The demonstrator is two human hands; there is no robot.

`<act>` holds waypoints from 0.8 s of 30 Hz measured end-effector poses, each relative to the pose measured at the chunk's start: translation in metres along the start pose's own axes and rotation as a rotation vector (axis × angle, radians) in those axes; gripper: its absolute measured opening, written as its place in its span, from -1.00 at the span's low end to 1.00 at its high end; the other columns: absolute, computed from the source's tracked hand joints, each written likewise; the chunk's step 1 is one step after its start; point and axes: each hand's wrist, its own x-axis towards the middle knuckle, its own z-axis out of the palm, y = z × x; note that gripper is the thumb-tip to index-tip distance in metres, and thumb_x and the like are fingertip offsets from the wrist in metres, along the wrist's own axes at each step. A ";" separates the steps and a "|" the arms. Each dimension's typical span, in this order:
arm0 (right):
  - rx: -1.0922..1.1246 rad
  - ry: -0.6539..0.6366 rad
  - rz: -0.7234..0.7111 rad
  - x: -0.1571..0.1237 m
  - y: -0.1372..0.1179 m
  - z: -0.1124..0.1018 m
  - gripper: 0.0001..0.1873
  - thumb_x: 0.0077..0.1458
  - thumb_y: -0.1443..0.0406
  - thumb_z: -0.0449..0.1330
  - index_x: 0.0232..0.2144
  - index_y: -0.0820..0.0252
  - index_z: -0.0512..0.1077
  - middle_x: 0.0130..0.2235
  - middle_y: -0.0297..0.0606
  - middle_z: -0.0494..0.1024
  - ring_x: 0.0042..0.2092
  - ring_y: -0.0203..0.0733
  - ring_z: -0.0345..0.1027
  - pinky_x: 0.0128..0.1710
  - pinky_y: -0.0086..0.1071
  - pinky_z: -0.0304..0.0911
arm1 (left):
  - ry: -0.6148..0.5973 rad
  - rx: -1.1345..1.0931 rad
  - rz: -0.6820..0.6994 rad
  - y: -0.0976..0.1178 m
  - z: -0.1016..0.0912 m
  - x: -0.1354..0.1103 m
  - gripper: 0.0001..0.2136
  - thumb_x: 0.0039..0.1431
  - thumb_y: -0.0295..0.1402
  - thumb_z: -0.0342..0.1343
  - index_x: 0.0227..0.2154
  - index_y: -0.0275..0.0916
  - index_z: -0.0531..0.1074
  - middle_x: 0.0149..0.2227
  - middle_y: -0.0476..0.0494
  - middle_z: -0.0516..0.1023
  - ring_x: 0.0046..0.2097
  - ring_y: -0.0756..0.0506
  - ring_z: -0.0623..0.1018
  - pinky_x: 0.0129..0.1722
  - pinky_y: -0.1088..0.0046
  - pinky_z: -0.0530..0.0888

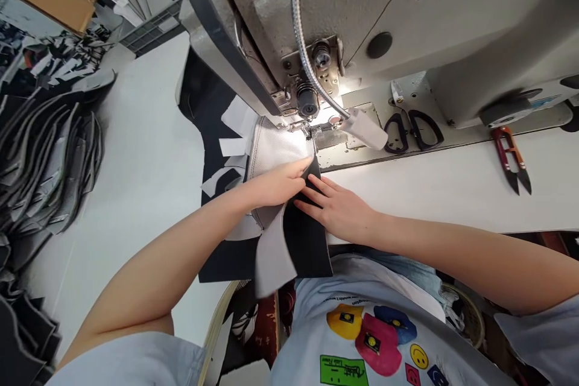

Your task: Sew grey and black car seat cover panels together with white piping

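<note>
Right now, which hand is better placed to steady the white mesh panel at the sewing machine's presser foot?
Left, I'd judge. The left hand lies flat on the white mesh panel, close to the presser foot. The right hand rests farther back on the black panel.

Just past the fingertips of the left hand (275, 184), a bright white glare (337, 104) spreads beneath the sewing machine (384, 18) and washes out the white mesh fabric (280, 146). Beside the right hand (335, 208), the black fabric panel (307, 241) falls dim, with soft shadow under the fingers. Left of both hands, the work table (145, 151) looks evenly bright. Wide-angle distortion bends the frame's outer edges, and the detail there turns soft.
</note>
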 end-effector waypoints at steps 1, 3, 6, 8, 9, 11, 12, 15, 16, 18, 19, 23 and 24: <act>0.001 0.006 0.004 0.000 0.001 0.001 -0.58 0.25 0.37 0.09 0.15 0.22 0.36 0.19 -0.01 0.37 0.27 0.10 0.15 0.23 0.02 0.17 | -0.041 -0.015 -0.031 0.002 0.000 0.004 -0.41 0.07 -0.45 -0.15 0.23 -0.25 0.23 0.12 -0.16 0.48 0.11 -0.16 0.49 0.04 0.33 0.47; 0.009 0.013 0.014 0.002 0.003 0.002 -0.58 0.24 0.38 0.09 0.15 0.25 0.36 0.18 0.01 0.37 0.28 0.10 0.13 0.23 0.03 0.17 | -0.098 0.009 -0.093 0.006 -0.002 0.010 -0.39 0.06 -0.47 -0.16 0.25 -0.29 0.19 0.20 -0.19 0.40 0.19 -0.17 0.42 0.12 0.32 0.41; 0.015 0.020 0.025 0.009 0.009 0.003 -0.57 0.24 0.41 0.07 0.15 0.32 0.35 0.16 0.06 0.39 0.29 0.11 0.11 0.23 0.03 0.18 | -0.077 0.083 -0.127 0.007 -0.004 0.019 -0.39 0.06 -0.47 -0.15 0.25 -0.31 0.20 0.25 -0.20 0.32 0.25 -0.18 0.35 0.19 0.33 0.34; -0.003 0.020 0.032 0.016 0.014 0.004 -0.57 0.24 0.41 0.05 0.14 0.35 0.36 0.13 0.05 0.42 0.29 0.14 0.11 0.23 0.03 0.17 | -0.047 0.130 -0.149 0.006 -0.007 0.024 -0.40 0.07 -0.46 -0.13 0.24 -0.32 0.21 0.27 -0.22 0.30 0.26 -0.19 0.33 0.20 0.34 0.33; -0.015 0.017 0.036 0.020 0.017 0.004 -0.58 0.25 0.42 0.03 0.14 0.35 0.36 0.12 0.04 0.43 0.28 0.15 0.11 0.23 0.04 0.17 | -0.034 0.148 -0.164 0.005 -0.008 0.026 -0.40 0.07 -0.46 -0.13 0.25 -0.32 0.20 0.28 -0.22 0.28 0.27 -0.19 0.32 0.21 0.34 0.32; -0.037 0.010 0.047 0.027 0.022 0.004 -0.58 0.25 0.42 0.00 0.13 0.38 0.36 0.12 0.05 0.42 0.28 0.16 0.11 0.23 0.03 0.16 | -0.003 0.169 -0.186 0.005 -0.010 0.031 -0.41 0.10 -0.46 -0.14 0.26 -0.32 0.20 0.29 -0.23 0.25 0.29 -0.19 0.29 0.23 0.32 0.29; -0.043 0.007 0.057 0.030 0.025 0.004 -0.58 0.25 0.43 0.00 0.13 0.41 0.36 0.13 0.07 0.40 0.28 0.15 0.11 0.23 0.02 0.15 | 0.020 0.170 -0.184 0.005 -0.010 0.034 -0.43 0.13 -0.46 -0.16 0.25 -0.32 0.22 0.29 -0.22 0.25 0.29 -0.18 0.29 0.24 0.31 0.28; -0.052 -0.009 0.074 0.035 0.031 0.003 -0.59 0.19 0.41 0.06 0.06 0.48 0.40 0.12 0.12 0.40 0.28 0.17 0.11 0.25 -0.01 0.11 | 0.129 0.180 -0.118 0.007 -0.007 0.038 -0.53 0.21 -0.45 -0.20 0.13 -0.30 0.38 0.20 -0.18 0.40 0.23 -0.14 0.38 0.24 0.32 0.30; -0.054 -0.014 0.069 0.034 0.032 0.002 -0.60 0.16 0.39 0.09 0.03 0.50 0.41 0.10 0.13 0.41 0.27 0.19 0.11 0.26 -0.01 0.10 | 0.167 0.199 -0.087 0.008 -0.006 0.037 -0.55 0.23 -0.44 -0.21 0.09 -0.30 0.42 0.16 -0.18 0.45 0.19 -0.14 0.42 0.22 0.31 0.32; -0.052 -0.017 0.045 0.032 0.032 0.000 -0.58 0.09 0.34 0.18 -0.02 0.51 0.44 0.09 0.17 0.41 0.27 0.25 0.09 0.26 0.03 0.07 | 0.202 0.272 -0.014 0.007 -0.003 0.027 -0.55 0.26 -0.43 -0.24 0.07 -0.32 0.43 0.06 -0.22 0.52 0.10 -0.15 0.48 0.15 0.29 0.39; -0.048 -0.017 0.029 0.029 0.030 -0.001 -0.56 0.05 0.30 0.23 -0.04 0.50 0.45 0.09 0.19 0.40 0.27 0.27 0.09 0.26 0.05 0.06 | 0.188 0.334 0.035 0.005 -0.002 0.018 -0.54 0.24 -0.44 -0.23 0.11 -0.34 0.40 0.05 -0.25 0.52 0.08 -0.16 0.49 0.12 0.27 0.41; -0.055 0.013 -0.074 0.020 0.020 -0.006 -0.69 0.09 0.25 0.25 -0.13 0.31 0.50 0.11 0.15 0.40 0.23 0.18 0.19 0.21 0.04 0.13 | 0.049 0.707 0.226 -0.010 -0.001 -0.030 -0.32 0.02 -0.53 -0.03 0.29 -0.33 0.14 0.27 -0.35 0.25 0.29 -0.31 0.24 0.24 0.06 0.24; -0.074 0.031 -0.104 0.019 0.018 -0.008 -0.76 0.15 0.28 0.20 -0.15 0.28 0.50 0.08 0.12 0.44 0.20 0.13 0.25 0.19 0.02 0.17 | 0.035 0.787 0.245 -0.015 0.000 -0.041 -0.27 -0.03 -0.55 0.00 0.30 -0.34 0.11 0.33 -0.36 0.15 0.34 -0.33 0.13 0.29 0.00 0.15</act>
